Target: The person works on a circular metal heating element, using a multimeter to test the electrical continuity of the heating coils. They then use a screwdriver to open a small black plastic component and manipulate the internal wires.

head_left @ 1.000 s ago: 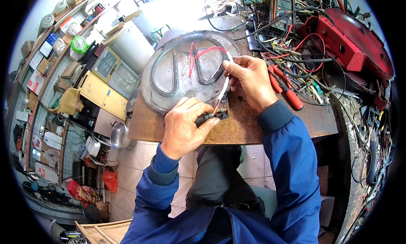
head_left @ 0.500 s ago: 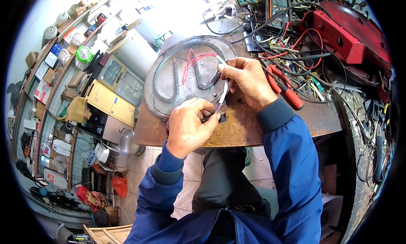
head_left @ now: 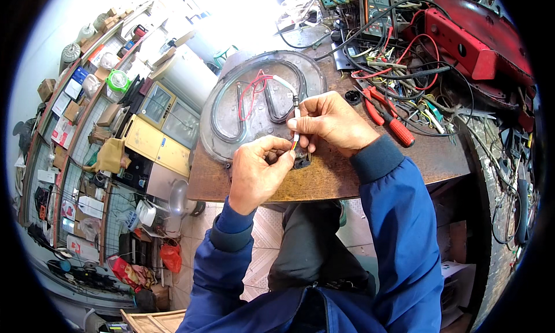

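Note:
Both my hands work over a round greyish plate [head_left: 263, 138] with a bent dark tube [head_left: 215, 116] on it. Between thumb and fingers, my left hand [head_left: 260, 171] pinches thin coloured wires [head_left: 295, 141]. Just above it, my right hand [head_left: 338, 125] pinches a narrow white sleeve [head_left: 296, 112] from which those wires come out. A short dark metallic piece shows above the right fingertips. Farther up, another white sleeve [head_left: 282, 83] leads to red wires [head_left: 243, 97] looped over the plate. The fingers partly hide the wires.
Red-handled pliers [head_left: 373, 106] and a red-handled screwdriver [head_left: 400, 132] lie right of my right hand on the wooden table [head_left: 341, 180]. Beyond are tangled cables, a multimeter [head_left: 377, 8] and a red metal housing [head_left: 462, 41]. Loaded shelves [head_left: 72, 142] stand at left.
My right hand has come down and slightly inward, closer to my left fingertips. The white sleeve now stands more upright, and the dark metallic piece shows above my right fingers.

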`<action>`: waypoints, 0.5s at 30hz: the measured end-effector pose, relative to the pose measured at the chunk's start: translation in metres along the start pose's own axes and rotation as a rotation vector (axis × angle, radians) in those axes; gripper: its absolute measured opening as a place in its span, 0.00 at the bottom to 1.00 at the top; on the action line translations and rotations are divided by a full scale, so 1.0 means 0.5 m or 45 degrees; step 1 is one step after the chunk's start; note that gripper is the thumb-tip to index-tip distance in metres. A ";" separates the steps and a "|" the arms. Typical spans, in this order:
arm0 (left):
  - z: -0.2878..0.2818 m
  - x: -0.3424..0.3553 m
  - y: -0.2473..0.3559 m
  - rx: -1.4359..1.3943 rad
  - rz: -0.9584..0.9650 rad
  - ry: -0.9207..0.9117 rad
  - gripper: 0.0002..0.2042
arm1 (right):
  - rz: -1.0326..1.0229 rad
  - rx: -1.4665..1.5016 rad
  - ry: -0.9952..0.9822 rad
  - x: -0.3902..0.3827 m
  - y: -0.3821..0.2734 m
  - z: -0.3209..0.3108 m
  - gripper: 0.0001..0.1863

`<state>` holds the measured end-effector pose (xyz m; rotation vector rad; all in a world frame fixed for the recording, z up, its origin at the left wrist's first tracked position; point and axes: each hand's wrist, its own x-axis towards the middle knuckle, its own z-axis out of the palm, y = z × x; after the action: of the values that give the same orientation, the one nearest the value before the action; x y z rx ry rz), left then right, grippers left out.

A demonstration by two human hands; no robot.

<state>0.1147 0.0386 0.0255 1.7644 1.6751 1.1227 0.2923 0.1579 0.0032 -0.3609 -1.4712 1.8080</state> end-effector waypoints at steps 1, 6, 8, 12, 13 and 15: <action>0.001 0.000 0.000 -0.006 -0.001 -0.007 0.07 | -0.022 0.008 0.019 0.003 0.004 0.002 0.13; -0.007 0.001 0.005 0.186 0.136 -0.050 0.06 | -0.016 -0.035 0.157 0.008 0.009 0.022 0.14; -0.007 0.002 -0.003 0.206 0.243 -0.040 0.06 | -0.030 -0.013 0.216 0.013 0.009 0.028 0.16; -0.009 0.003 0.001 0.265 0.320 -0.042 0.06 | 0.039 -0.026 0.332 0.037 0.004 0.025 0.17; -0.009 0.004 -0.003 0.269 0.355 -0.046 0.06 | 0.037 -0.037 0.337 0.047 0.002 0.025 0.17; -0.010 0.005 -0.008 0.287 0.413 -0.057 0.06 | 0.035 -0.060 0.345 0.067 -0.001 0.023 0.17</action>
<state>0.1080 0.0404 0.0260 2.2487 1.5780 1.0476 0.2627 0.1734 0.0153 -0.6266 -1.3257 1.6728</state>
